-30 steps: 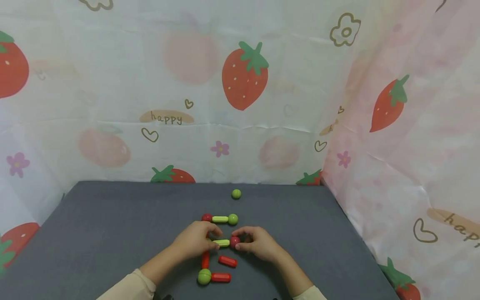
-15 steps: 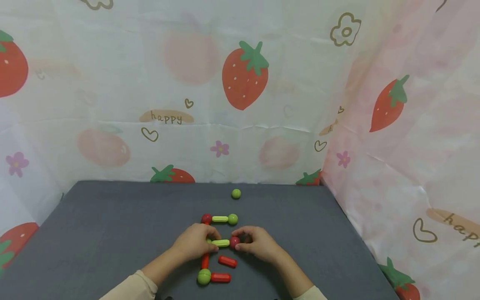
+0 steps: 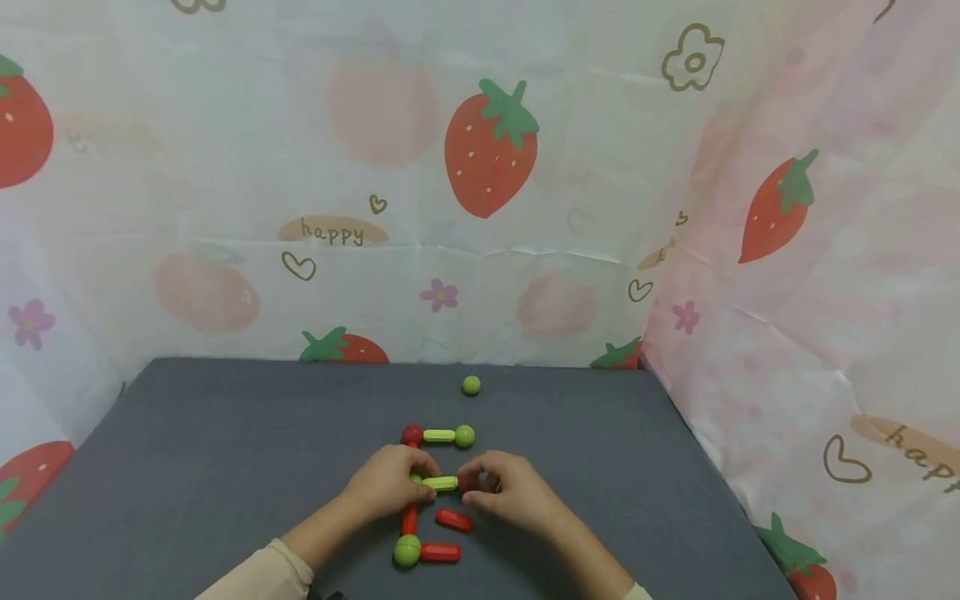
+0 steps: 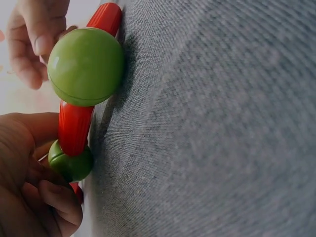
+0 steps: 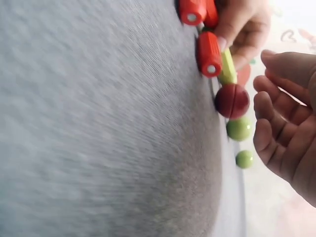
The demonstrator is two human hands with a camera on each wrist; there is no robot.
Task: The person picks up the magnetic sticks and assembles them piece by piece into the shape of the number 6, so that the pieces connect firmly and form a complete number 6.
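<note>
My left hand (image 3: 390, 479) holds the middle green ball (image 4: 71, 163) of a toy built from balls and rods, its fingers and thumb around it. From that ball a yellow rod (image 3: 441, 483) runs right to a dark red ball (image 5: 232, 100). My right hand (image 3: 510, 492) is beside the red ball, fingers loosely curved; in the right wrist view there is a gap between them. A red rod (image 4: 76, 128) links the held ball to a nearer green ball (image 3: 407, 551), which carries another red rod (image 3: 441, 552) pointing right.
A loose red rod (image 3: 454, 520) lies between the yellow rod and the nearest arm. Farther back, a red ball (image 3: 412, 435), yellow rod (image 3: 438, 435) and green ball (image 3: 465, 436) form the top arm. One separate green ball (image 3: 471, 385) sits near the grey table's (image 3: 225, 433) far edge.
My right hand's fingers have come off the red ball and lifted slightly, now shading and partly covering it in the head view. The left hand keeps its hold with little movement.
</note>
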